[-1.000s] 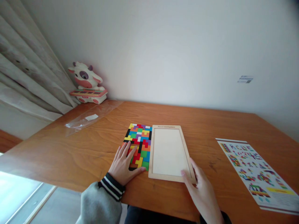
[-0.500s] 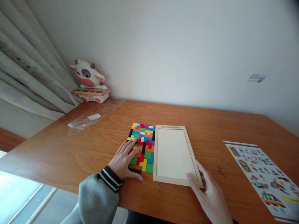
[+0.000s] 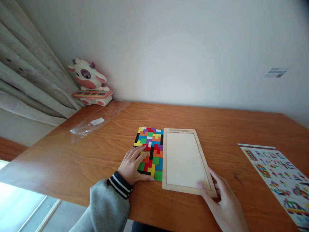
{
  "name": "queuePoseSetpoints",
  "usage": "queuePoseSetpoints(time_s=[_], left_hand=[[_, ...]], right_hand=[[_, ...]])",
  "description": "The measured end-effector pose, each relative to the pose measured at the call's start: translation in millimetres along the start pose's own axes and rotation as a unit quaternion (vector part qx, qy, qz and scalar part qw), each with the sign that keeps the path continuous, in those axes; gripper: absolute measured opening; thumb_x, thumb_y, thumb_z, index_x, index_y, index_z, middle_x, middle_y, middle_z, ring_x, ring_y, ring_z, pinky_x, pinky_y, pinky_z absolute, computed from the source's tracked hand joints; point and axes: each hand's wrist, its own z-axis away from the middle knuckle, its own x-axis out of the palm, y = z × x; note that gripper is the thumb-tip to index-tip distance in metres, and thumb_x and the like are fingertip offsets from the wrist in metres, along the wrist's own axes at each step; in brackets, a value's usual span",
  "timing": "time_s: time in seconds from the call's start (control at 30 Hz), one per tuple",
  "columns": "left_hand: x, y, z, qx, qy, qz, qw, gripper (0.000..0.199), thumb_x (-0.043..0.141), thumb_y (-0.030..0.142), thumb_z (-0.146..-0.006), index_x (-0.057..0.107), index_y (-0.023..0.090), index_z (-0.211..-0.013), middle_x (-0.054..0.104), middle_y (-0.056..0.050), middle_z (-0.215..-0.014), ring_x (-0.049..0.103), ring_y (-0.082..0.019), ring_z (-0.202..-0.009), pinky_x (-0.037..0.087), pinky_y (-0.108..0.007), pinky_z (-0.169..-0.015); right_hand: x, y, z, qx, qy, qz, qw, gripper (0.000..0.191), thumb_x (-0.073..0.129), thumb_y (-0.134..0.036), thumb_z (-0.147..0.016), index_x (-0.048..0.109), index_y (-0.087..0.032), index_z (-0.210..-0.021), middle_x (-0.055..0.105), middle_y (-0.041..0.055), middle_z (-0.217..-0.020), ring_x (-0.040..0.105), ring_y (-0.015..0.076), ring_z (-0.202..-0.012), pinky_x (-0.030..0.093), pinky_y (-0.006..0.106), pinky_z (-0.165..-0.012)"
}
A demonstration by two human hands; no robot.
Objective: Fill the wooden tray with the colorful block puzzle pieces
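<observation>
Flat on the desk lies a block of colourful wooden puzzle pieces (image 3: 156, 160), packed edge to edge in several colours. My left hand (image 3: 133, 165) rests over its lower left part, fingers spread, thumb along the bottom edge; some pieces are hidden beneath it. Right beside the pieces, a light wooden puzzle tray (image 3: 164, 175) with a raised rim and bare inside lies against their right edge. My right hand (image 3: 223, 195) grips the tray's lower right corner, thumb on top of the rim and fingers at the outer side.
A printed pattern sheet (image 3: 272, 172) lies at the right of the wooden desk (image 3: 193, 209). At the back left stands a cow-shaped toy keyboard (image 3: 93, 85), with a clear plastic bag (image 3: 98, 121) in front of it. A curtain (image 3: 29, 71) hangs at the left.
My left thumb has moved up against the bottom of the pieces, and the black piece there now sits closer to the others. My right hand keeps its grip. The view has shifted slightly.
</observation>
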Motion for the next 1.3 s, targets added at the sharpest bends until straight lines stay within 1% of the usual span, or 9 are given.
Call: queuePoseSetpoints(time_s=[0.07, 0.17, 0.27, 0.43, 0.6, 0.8, 0.93, 1.13, 1.3], left_hand=[[-2.3, 2, 3, 0.005, 0.028, 0.001, 1.000, 0.083, 0.066, 0.083, -0.067, 0.067, 0.024, -0.124, 0.064, -0.014, -0.132, 0.060, -0.035, -0.119, 0.048, -0.051, -0.103], [-6.6, 5, 10, 0.012, 0.067, 0.003, 0.998, 0.057, 0.062, 0.070, -0.082, 0.071, 0.024, -0.115, 0.072, -0.011, -0.119, 0.066, -0.029, -0.107, 0.053, -0.043, -0.095], [-9.2, 7, 17, 0.006, 0.062, 0.004, 0.998, 0.044, 0.057, 0.058, -0.091, 0.070, 0.024, -0.116, 0.073, -0.010, -0.117, 0.067, -0.027, -0.107, 0.054, -0.041, -0.093], [-6.8, 5, 19, -0.009, 0.026, 0.002, 1.000, 0.049, 0.057, 0.056, -0.092, 0.066, 0.024, -0.127, 0.069, -0.012, -0.128, 0.061, -0.029, -0.122, 0.052, -0.046, -0.101], [-6.8, 6, 16, -0.007, 0.031, 0.002, 1.000, 0.041, 0.058, 0.054, -0.092, 0.071, 0.025, -0.118, 0.071, -0.010, -0.123, 0.065, -0.028, -0.116, 0.055, -0.045, -0.096], [-13.1, 8, 12, 0.014, 0.035, 0.007, 0.999, 0.044, 0.066, 0.054, -0.087, 0.071, 0.021, -0.115, 0.073, -0.010, -0.119, 0.068, -0.029, -0.112, 0.056, -0.045, -0.095], [-9.7, 3, 12, 0.032, 0.043, 0.018, 0.998, 0.047, 0.067, 0.058, -0.084, 0.072, 0.021, -0.113, 0.075, -0.010, -0.116, 0.070, -0.028, -0.110, 0.056, -0.044, -0.096], [-1.2, -6, 15, 0.036, 0.043, 0.016, 0.998, 0.058, 0.070, 0.064, -0.078, 0.070, 0.023, -0.119, 0.071, -0.011, -0.125, 0.068, -0.031, -0.113, 0.056, -0.048, -0.096], [-0.9, -7, 15, 0.045, 0.037, 0.015, 0.998, 0.064, 0.069, 0.066, -0.078, 0.067, 0.023, -0.126, 0.068, -0.012, -0.130, 0.065, -0.032, -0.119, 0.055, -0.050, -0.100]], right_hand=[[0, -1, 1, -0.007, 0.004, 0.003, 1.000, 0.065, 0.058, -0.068, -0.084, 0.057, -0.021, -0.130, 0.068, 0.0128, -0.123, 0.069, 0.0314, -0.101, 0.057, 0.049, -0.092], [1, -2, 1, -0.023, 0.016, 0.011, 1.000, 0.065, 0.055, -0.068, -0.086, 0.056, -0.021, -0.130, 0.067, 0.0135, -0.124, 0.066, 0.0323, -0.106, 0.054, 0.050, -0.095], [1, -4, 1, -0.047, 0.028, 0.019, 0.998, 0.066, 0.053, -0.070, -0.087, 0.056, -0.019, -0.130, 0.066, 0.0151, -0.124, 0.063, 0.0339, -0.112, 0.052, 0.052, -0.097], [3, -4, 1, -0.082, 0.023, 0.028, 0.996, 0.066, 0.051, -0.067, -0.090, 0.053, -0.018, -0.133, 0.062, 0.0168, -0.129, 0.059, 0.0347, -0.117, 0.048, 0.055, -0.100], [4, -5, 2, -0.115, 0.017, 0.047, 0.992, 0.066, 0.052, -0.067, -0.090, 0.051, -0.020, -0.136, 0.054, 0.0169, -0.137, 0.053, 0.0360, -0.122, 0.043, 0.057, -0.103], [4, -5, 5, -0.139, 0.004, 0.068, 0.988, 0.058, 0.052, -0.061, -0.093, 0.054, -0.019, -0.132, 0.053, 0.0168, -0.136, 0.052, 0.0355, -0.121, 0.044, 0.056, -0.102], [4, -4, 7, -0.140, 0.006, 0.074, 0.987, 0.056, 0.055, -0.059, -0.092, 0.054, -0.021, -0.133, 0.053, 0.0153, -0.136, 0.053, 0.0342, -0.121, 0.045, 0.055, -0.102], [5, -4, 8, -0.152, 0.012, 0.091, 0.984, 0.054, 0.056, -0.056, -0.093, 0.054, -0.020, -0.133, 0.054, 0.0162, -0.135, 0.054, 0.0334, -0.119, 0.048, 0.053, -0.100], [6, -4, 8, -0.165, 0.008, 0.100, 0.981, 0.052, 0.056, -0.053, -0.093, 0.056, -0.019, -0.132, 0.055, 0.0166, -0.133, 0.055, 0.0324, -0.116, 0.048, 0.052, -0.099]])
